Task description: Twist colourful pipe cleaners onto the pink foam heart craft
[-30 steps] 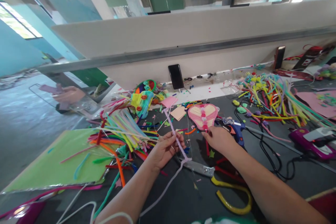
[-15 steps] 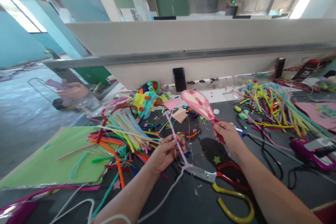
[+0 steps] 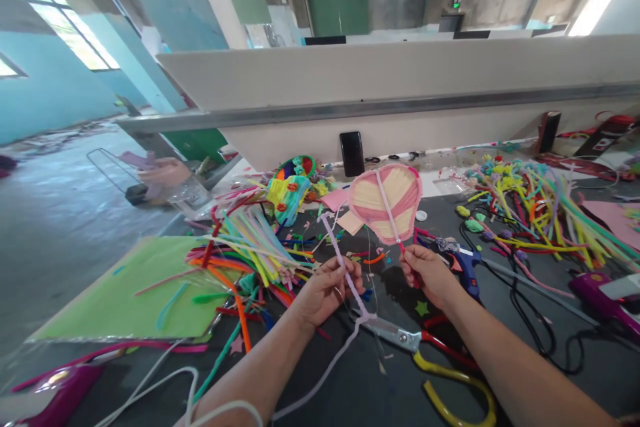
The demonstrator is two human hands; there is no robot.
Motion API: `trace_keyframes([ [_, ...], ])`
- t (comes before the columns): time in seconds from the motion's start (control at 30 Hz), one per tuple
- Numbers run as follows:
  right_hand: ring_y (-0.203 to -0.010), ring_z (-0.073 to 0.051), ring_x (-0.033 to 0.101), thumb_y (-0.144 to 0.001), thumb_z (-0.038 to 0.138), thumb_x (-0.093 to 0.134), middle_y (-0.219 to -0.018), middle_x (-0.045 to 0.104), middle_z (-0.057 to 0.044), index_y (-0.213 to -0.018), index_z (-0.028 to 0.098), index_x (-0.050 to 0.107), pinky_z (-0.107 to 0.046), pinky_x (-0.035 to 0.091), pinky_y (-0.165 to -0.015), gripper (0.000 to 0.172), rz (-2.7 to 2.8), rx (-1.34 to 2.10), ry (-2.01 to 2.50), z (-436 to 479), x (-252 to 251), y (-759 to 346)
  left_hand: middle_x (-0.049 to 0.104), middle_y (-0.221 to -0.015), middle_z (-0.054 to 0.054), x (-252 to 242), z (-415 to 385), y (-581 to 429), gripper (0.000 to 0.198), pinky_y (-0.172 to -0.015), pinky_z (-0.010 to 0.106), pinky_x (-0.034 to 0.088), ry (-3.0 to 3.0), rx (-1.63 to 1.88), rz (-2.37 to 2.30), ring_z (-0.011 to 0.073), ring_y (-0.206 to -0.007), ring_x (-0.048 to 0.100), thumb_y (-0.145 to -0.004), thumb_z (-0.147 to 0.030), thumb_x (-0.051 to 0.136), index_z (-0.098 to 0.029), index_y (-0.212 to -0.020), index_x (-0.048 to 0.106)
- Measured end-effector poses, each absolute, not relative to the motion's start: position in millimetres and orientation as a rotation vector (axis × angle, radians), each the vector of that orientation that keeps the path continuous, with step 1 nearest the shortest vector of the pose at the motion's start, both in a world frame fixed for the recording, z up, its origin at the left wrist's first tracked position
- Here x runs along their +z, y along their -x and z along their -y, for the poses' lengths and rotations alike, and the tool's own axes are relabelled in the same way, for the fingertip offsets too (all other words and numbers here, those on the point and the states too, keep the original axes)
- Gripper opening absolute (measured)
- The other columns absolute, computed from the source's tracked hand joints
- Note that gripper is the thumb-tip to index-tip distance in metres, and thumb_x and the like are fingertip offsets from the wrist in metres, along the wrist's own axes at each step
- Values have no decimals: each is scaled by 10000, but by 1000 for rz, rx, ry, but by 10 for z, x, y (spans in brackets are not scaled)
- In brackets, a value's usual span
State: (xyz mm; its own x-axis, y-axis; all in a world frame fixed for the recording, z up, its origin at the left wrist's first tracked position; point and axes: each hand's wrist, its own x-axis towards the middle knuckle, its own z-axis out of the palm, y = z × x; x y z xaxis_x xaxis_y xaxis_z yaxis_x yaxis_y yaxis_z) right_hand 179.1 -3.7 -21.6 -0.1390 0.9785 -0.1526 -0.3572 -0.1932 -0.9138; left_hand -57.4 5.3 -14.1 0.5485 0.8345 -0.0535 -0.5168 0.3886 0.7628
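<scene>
My left hand point(image 3: 333, 290) pinches a lilac pipe cleaner stem point(image 3: 356, 295) between thumb and fingers; its top end is bent short and a long tail runs down toward me. In my right hand point(image 3: 425, 270) is the red handle of a pink and cream pipe cleaner fan point(image 3: 385, 203), held upright with a pale strip down its middle facing me. Large scissors point(image 3: 400, 339) with one red and one yellow handle loop lie under and between my hands, blades pointing left. A blue glue gun point(image 3: 467, 270) lies just right of my right hand.
Bundled pipe cleaners point(image 3: 255, 240) lie at left beside a green sheet point(image 3: 135, 287). More loose pipe cleaners point(image 3: 545, 213) are heaped at right, near black cables point(image 3: 520, 320). A phone point(image 3: 352, 153) leans on the white partition. A purple device point(image 3: 60, 393) sits front left.
My right hand has turned the fan, so its striped face with the pale middle strip shows instead of the slanted side with pink spots. The view has shifted slightly left.
</scene>
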Motion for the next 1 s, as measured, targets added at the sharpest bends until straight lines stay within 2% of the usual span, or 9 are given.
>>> trace_keyframes([
  [0.23, -420, -58, 424, -736, 423, 656, -546, 499, 58, -765, 170, 530, -204, 266, -409, 284, 901, 1554, 1001, 33, -227, -1805, 593, -867, 58, -137, -58, 587, 69, -727, 354, 517, -738, 925, -448, 167, -740, 615, -786, -196, 591, -145, -831, 603],
  [0.5, -402, -58, 435, -725, 415, 670, -525, 511, 52, -733, 164, 544, -193, 292, -398, 281, 907, 1578, 992, 53, -229, -1761, 615, -859, 36, -139, -156, 727, 67, -747, 318, 526, -537, 1147, -485, 155, -753, 623, -765, -167, 609, -154, -830, 605],
  [0.83, -393, -56, 445, -738, 385, 678, -518, 537, 39, -728, 159, 572, -184, 338, -390, 249, 943, 1755, 945, 167, -189, -1662, 679, -880, 43, -40, -158, 622, 162, -838, 341, 519, -684, 1273, -603, 162, -815, 662, -699, -71, 672, -150, -804, 577],
  [1.0, -420, -68, 471, -753, 379, 666, -530, 548, 31, -721, 154, 580, -191, 373, -404, 242, 976, 1834, 944, 236, -191, -1587, 688, -883, 1, 40, -82, 505, 259, -846, 337, 524, -699, 1371, -613, 138, -820, 658, -664, -81, 714, -182, -883, 620],
])
